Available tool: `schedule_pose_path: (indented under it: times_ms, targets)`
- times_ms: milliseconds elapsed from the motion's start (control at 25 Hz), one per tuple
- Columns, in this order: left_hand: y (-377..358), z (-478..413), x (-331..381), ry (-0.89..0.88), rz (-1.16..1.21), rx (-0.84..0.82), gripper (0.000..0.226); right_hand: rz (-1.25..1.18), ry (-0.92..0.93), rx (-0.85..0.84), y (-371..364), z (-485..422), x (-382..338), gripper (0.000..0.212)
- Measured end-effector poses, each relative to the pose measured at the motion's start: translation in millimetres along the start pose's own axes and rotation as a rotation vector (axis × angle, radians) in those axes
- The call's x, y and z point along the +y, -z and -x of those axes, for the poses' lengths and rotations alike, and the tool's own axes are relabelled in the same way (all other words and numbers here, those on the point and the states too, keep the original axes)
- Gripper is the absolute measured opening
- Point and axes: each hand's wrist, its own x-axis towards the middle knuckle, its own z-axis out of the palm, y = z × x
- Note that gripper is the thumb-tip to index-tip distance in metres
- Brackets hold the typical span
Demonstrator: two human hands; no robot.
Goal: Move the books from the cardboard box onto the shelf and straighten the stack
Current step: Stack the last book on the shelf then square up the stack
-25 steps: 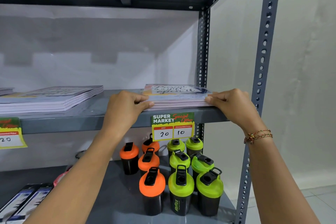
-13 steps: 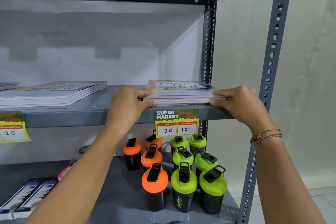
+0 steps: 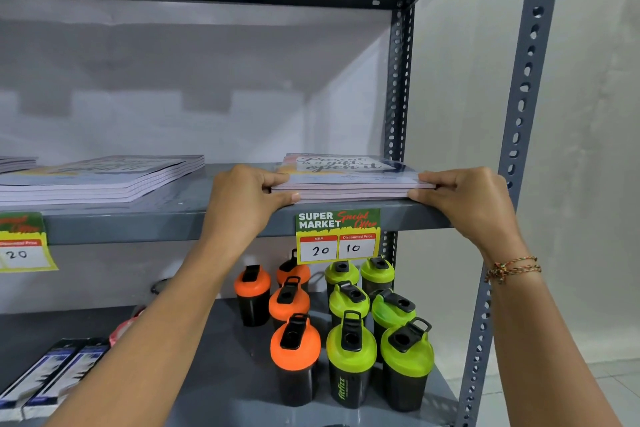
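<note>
A small stack of thin books (image 3: 349, 177) with a lettered pastel cover lies flat at the right end of the grey metal shelf (image 3: 166, 222). My left hand (image 3: 242, 201) presses the stack's left edge, thumb below and fingers on top. At the stack's right edge my right hand (image 3: 467, 201) grips the same way. A second, larger stack of the same books (image 3: 104, 177) lies further left on the shelf. The cardboard box is out of view.
A price tag (image 3: 337, 236) hangs from the shelf edge below the stack, another tag (image 3: 24, 243) at far left. On the lower shelf stand several orange and green shaker bottles (image 3: 349, 350) and dark flat boxes (image 3: 45, 378). Perforated uprights (image 3: 519, 114) frame the right side.
Both hands have stayed on the stack's two sides, squeezing its edges into line. The view has shifted slightly, so the shelf sits a little more to the right.
</note>
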Motion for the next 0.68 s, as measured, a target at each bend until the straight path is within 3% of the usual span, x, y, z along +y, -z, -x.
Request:
schedule_pose_path:
  times_ms: [280, 680]
  targets:
    - [-2.3, 1.6, 2.0, 0.005, 0.030, 0.024, 0.024, -0.017, 0.014, -0.035, 2.4, -4.2, 0.5, 0.026]
    - [0.8, 0.5, 3.0, 0.038, 0.071, -0.012, 0.036, 0.070, 0.022, -0.086, 2.2, -5.8, -0.2, 0.038]
